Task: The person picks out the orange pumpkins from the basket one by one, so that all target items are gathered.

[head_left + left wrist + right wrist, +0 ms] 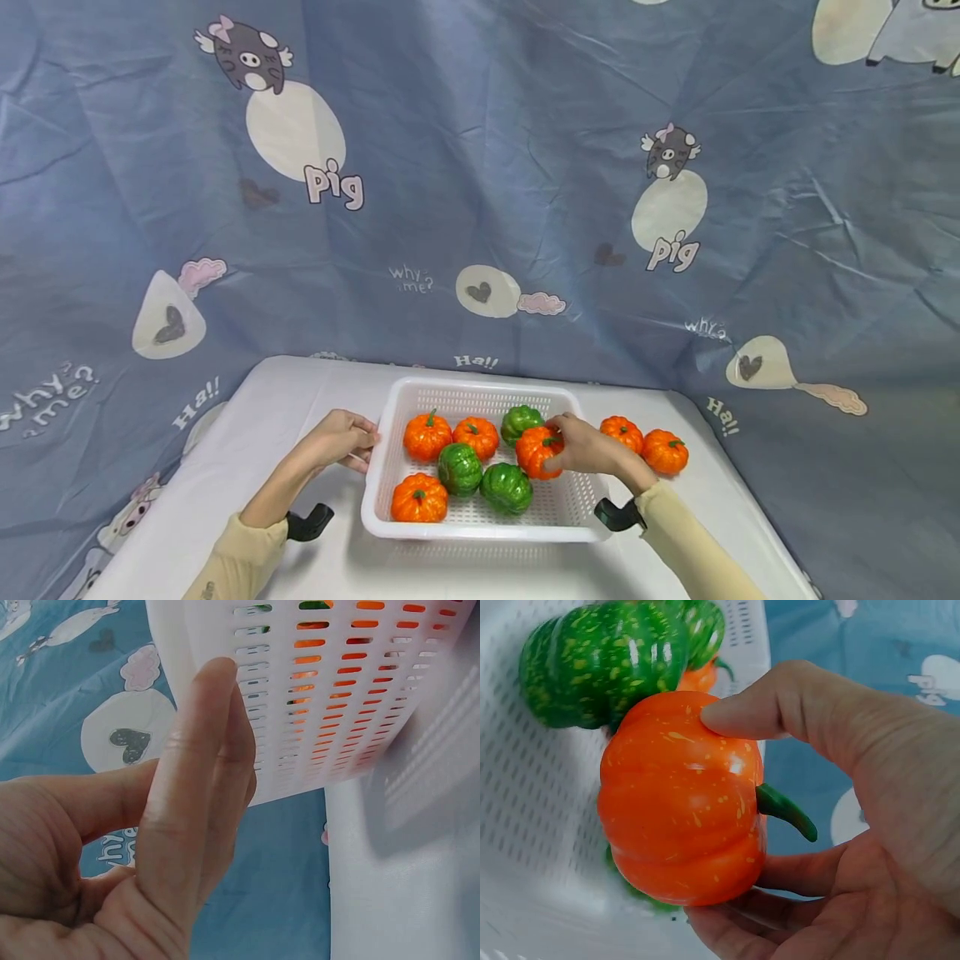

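My right hand grips an orange toy pumpkin over the right part of a white plastic basket. The thumb lies on one side of the pumpkin and the fingers on the other, its green stem pointing toward the palm. My left hand is at the basket's left side, its nearly straight fingers against the perforated outer wall. Inside the basket are orange pumpkins, such as one at the front left, and green pumpkins, such as one near the middle.
Two more orange pumpkins, one nearer the basket and one farther right, sit on the white table. A blue curtain printed with pigs hangs behind the table.
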Tool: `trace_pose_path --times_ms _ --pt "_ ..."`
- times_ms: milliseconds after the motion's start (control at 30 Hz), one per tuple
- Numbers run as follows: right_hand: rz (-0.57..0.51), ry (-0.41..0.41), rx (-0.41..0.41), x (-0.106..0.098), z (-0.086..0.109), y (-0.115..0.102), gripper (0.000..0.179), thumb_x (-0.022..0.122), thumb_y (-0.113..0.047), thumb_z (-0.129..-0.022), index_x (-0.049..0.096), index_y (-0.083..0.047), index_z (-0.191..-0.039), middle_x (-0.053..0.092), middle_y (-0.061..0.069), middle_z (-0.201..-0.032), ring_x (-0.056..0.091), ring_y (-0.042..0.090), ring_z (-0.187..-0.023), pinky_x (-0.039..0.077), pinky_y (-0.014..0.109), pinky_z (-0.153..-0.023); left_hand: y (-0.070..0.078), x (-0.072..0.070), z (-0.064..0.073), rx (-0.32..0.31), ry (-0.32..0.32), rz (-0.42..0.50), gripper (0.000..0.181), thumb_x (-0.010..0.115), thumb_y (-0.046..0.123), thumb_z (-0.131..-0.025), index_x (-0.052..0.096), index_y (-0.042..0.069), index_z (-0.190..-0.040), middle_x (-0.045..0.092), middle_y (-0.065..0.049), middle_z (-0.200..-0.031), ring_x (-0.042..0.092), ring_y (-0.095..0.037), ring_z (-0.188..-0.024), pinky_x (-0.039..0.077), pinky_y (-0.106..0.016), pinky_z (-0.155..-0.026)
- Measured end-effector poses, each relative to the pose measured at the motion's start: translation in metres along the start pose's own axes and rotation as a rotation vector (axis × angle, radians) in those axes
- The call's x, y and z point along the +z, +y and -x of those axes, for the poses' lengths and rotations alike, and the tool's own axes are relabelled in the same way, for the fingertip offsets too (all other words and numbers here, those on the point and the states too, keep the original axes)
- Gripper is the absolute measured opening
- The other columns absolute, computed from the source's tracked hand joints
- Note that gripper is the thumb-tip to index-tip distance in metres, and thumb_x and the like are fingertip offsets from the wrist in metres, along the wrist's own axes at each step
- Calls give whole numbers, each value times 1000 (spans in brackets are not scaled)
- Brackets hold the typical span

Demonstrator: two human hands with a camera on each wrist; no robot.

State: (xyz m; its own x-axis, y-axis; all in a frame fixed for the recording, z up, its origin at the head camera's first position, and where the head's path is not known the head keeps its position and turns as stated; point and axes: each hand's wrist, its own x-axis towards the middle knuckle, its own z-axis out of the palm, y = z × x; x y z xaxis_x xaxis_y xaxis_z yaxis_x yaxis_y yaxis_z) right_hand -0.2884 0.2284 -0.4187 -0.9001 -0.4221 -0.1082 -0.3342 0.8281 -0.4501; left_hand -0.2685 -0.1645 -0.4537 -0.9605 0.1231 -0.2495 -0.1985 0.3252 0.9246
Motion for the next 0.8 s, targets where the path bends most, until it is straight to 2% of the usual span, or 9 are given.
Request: trace_pose_path --times_ms 200,433,633,800 --pt "-10 37 -24 1 15 -2 65 74 -22 -66 56 4 -123 57 7 -110 57 18 -95 53 36 -87 0 0 0 5 4 -3 26 61 4 -89 58 -13 -109 65 -13 -77 64 -16 -63 63 -34 -59" --pt "-31 62 -24 -1 25 1 66 75 -22 -66 55 1 -125 58 9 -115 57 18 -99 53 35 -86 -1 1 0 11 1 -5 26 60 4 -89 59 -13 -109 66 -13 -75 65 -16 -62 63 -34 -59" --pt "-116 91 19 -13 37 5 71 77 -21 -67 52 0 -130 56 11 -122 58 25 -110 53 41 -94 -1 1 0 12 1 -3 26 60 4 -89 58 -13 -109 65 -13 -76 65 -16 -62 63 -34 -59" --pt "-170 147 25 -30 50 16 71 78 -20 -70 50 3 -130 55 15 -124 58 31 -113 54 43 -94 -1 1 0 12 2 -4 27 60 3 -89 58 -14 -109 65 -13 -77 64 -16 -63 63 -33 -59"
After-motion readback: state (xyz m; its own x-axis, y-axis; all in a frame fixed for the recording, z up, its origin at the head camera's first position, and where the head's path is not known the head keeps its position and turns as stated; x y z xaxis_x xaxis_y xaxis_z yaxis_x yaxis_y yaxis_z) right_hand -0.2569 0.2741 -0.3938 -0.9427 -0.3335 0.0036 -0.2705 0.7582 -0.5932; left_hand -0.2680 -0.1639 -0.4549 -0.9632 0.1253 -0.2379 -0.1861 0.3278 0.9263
